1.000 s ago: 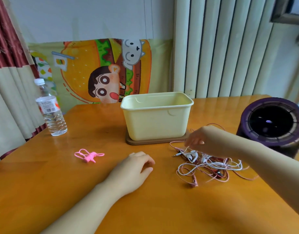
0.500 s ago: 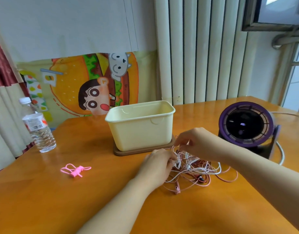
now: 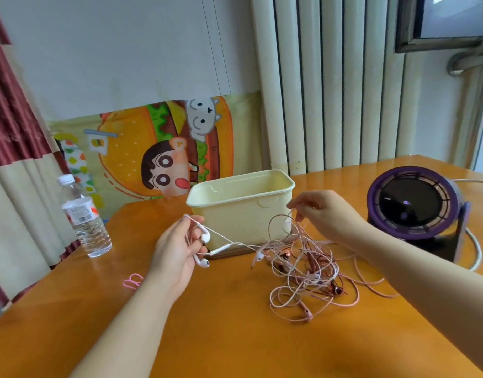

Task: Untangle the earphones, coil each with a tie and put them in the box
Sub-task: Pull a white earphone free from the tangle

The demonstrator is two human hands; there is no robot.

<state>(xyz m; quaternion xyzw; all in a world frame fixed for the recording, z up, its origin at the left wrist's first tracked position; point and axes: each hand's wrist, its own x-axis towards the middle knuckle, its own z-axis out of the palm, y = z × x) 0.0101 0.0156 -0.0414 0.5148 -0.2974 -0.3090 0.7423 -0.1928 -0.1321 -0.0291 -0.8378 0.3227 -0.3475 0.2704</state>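
**Change.** Half a second ago both hands were low on the tangle. The left hand has since moved out to the left and taken the white earphones with it. The right hand has risen to the box's near right corner and lifted a loop of pink cord.

**Grip.** The left grip is clamped on the white earphones: the cord passes over a fingertip and both buds hang at the palm. The right grip is pinched together on the pink cord.

**Meaning.** Judged from this, untangling has begun and one set is partly free. No set is coiled, and the box appears empty. The ties lie untouched on the worktop, just left of the left wrist.

**Orientation.** The freed white cord is stretched tight.
- Its long axis runs left to right across the box front and drops slightly towards the right.
- The buds are at the left end. The other end is hidden in the tangle.

The tangle has no single axis. It sprawls on the worktop between the box and the fan.
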